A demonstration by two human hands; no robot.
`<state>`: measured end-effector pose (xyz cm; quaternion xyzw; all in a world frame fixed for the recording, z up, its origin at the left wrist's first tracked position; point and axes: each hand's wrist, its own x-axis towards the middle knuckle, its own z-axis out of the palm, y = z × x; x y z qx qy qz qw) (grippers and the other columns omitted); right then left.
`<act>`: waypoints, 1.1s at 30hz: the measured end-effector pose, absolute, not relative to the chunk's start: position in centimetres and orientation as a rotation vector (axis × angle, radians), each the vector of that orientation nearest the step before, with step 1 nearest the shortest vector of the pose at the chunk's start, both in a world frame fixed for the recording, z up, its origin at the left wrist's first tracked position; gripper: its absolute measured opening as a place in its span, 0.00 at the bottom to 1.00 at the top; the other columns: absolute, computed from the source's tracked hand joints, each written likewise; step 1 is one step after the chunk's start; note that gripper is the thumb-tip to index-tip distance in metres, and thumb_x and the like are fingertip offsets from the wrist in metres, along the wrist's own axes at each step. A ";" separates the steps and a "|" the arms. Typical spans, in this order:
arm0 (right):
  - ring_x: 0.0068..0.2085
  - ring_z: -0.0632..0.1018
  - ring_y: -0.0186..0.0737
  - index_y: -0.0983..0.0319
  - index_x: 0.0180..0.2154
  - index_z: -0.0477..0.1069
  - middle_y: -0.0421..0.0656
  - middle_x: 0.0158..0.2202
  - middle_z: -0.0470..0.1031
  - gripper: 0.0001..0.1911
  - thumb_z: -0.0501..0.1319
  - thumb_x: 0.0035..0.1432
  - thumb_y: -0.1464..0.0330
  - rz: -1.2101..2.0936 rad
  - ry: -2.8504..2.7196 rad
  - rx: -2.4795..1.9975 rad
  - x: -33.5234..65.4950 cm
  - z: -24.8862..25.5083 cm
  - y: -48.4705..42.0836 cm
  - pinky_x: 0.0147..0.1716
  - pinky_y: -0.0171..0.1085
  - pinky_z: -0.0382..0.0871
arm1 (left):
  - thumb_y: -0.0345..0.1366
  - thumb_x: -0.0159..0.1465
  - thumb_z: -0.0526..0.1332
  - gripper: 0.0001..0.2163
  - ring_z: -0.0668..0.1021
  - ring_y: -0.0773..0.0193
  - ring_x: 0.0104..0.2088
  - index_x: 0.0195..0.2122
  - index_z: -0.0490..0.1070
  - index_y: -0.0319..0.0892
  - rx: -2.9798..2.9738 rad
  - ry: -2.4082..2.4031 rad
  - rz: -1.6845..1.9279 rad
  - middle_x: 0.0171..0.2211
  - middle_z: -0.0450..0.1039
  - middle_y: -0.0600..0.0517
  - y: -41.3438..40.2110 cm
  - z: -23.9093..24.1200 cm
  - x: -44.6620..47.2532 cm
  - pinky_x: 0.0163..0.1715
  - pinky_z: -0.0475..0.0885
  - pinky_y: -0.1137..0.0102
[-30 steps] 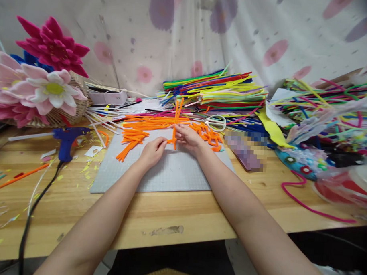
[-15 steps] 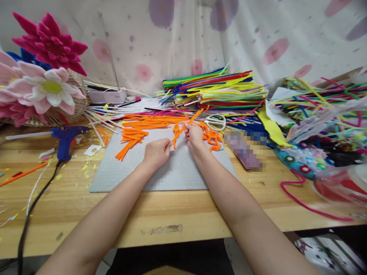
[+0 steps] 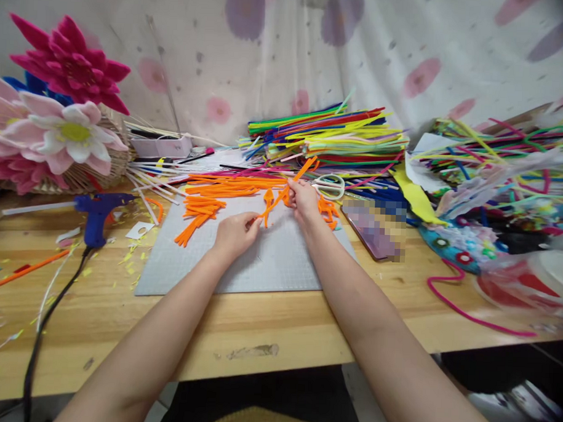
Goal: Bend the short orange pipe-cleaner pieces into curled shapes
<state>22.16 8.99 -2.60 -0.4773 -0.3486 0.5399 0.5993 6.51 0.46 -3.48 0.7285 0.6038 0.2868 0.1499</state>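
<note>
Between the left hand (image 3: pixel 238 234) and the right hand (image 3: pixel 304 199), just above a mat (image 3: pixel 274 275), is an orange pipe cleaner piece (image 3: pixel 277 201). It is thin and fuzzy, it runs slantwise, and at its lower part it crosses a small orange loop (image 3: pixel 268 198). The left hand pinches the lower end with thumb and fingers; the right hand pinches higher up, and the tip sticks out beyond its fingers.

Nearer to the person than both hands, the mat is bare up to its straight front edge, and after it comes smooth wood of the table (image 3: pixel 300 328). Left of the left hand, short straight orange pieces (image 3: pixel 200 217) lie near. Close behind the right hand are bent orange pieces (image 3: pixel 327 211) and scissors (image 3: pixel 329 186) with pale rounded handles; a flat phone (image 3: pixel 371 229) lies to its right, beside the mat.
</note>
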 end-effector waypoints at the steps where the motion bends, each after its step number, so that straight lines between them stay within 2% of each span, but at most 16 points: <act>1: 0.11 0.52 0.21 0.62 0.19 0.53 0.30 0.10 0.55 0.15 0.58 0.52 0.69 1.264 -0.834 -1.103 22.1 -2.6 8.9 0.10 0.26 0.41 | 0.43 0.60 0.54 0.14 0.77 0.65 0.31 0.41 0.74 0.45 2.026 1.738 0.881 0.33 0.77 0.52 0.5 -3.4 6.5 0.30 0.67 0.73; 5: 0.11 0.54 0.21 0.62 0.19 0.54 0.31 0.11 0.57 0.17 0.60 0.51 0.66 1.367 -0.971 -1.086 20.9 -2.8 8.3 0.11 0.26 0.44 | 0.45 0.57 0.57 0.15 0.77 0.65 0.34 0.40 0.74 0.42 1.822 1.657 1.091 0.36 0.77 0.50 0.9 -3.4 6.6 0.33 0.69 0.74; 11: 0.14 0.60 0.22 0.63 0.22 0.60 0.32 0.14 0.62 0.17 0.63 0.47 0.58 1.463 -1.091 -0.993 19.2 -3.2 7.5 0.14 0.26 0.50 | 0.40 0.57 0.57 0.09 0.77 0.65 0.28 0.29 0.73 0.42 1.761 1.639 1.085 0.27 0.77 0.52 1.5 -4.3 6.4 0.30 0.68 0.72; 16: 0.17 0.62 0.22 0.63 0.28 0.63 0.33 0.18 0.65 0.16 0.62 0.46 0.57 1.519 -1.116 -0.924 18.7 -3.2 7.1 0.16 0.26 0.53 | 0.41 0.56 0.56 0.09 0.77 0.65 0.27 0.29 0.70 0.41 1.547 1.622 1.241 0.25 0.76 0.51 2.3 -5.3 5.3 0.29 0.68 0.72; 21: 0.17 0.61 0.24 0.64 0.27 0.68 0.33 0.17 0.62 0.15 0.63 0.45 0.58 1.436 -1.304 -0.947 18.2 -3.7 6.5 0.16 0.28 0.52 | 0.43 0.55 0.57 0.10 0.77 0.65 0.26 0.28 0.71 0.41 1.625 1.568 1.169 0.25 0.76 0.51 2.3 -5.3 5.2 0.28 0.68 0.72; 24: 0.17 0.59 0.24 0.64 0.26 0.69 0.33 0.16 0.58 0.13 0.60 0.48 0.59 1.346 -1.248 -0.991 18.3 -4.2 6.6 0.16 0.29 0.50 | 0.43 0.55 0.57 0.10 0.77 0.64 0.26 0.28 0.72 0.41 1.648 1.510 1.036 0.25 0.76 0.51 2.0 -5.1 5.6 0.28 0.68 0.72; 29: 0.18 0.61 0.26 0.63 0.27 0.64 0.33 0.17 0.59 0.11 0.60 0.48 0.61 1.300 -1.113 -1.038 18.9 -4.6 7.4 0.16 0.28 0.52 | 0.44 0.57 0.55 0.12 0.76 0.64 0.29 0.30 0.72 0.43 1.886 1.620 0.912 0.28 0.76 0.51 1.9 -3.8 4.4 0.30 0.67 0.71; 33: 0.18 0.64 0.26 0.60 0.33 0.60 0.31 0.18 0.63 0.15 0.63 0.45 0.64 1.413 -1.087 -1.050 19.2 -4.3 7.4 0.17 0.27 0.55 | 0.40 0.56 0.55 0.10 0.75 0.63 0.33 0.36 0.70 0.44 1.980 1.976 1.011 0.33 0.74 0.52 2.6 -2.4 -0.1 0.34 0.67 0.69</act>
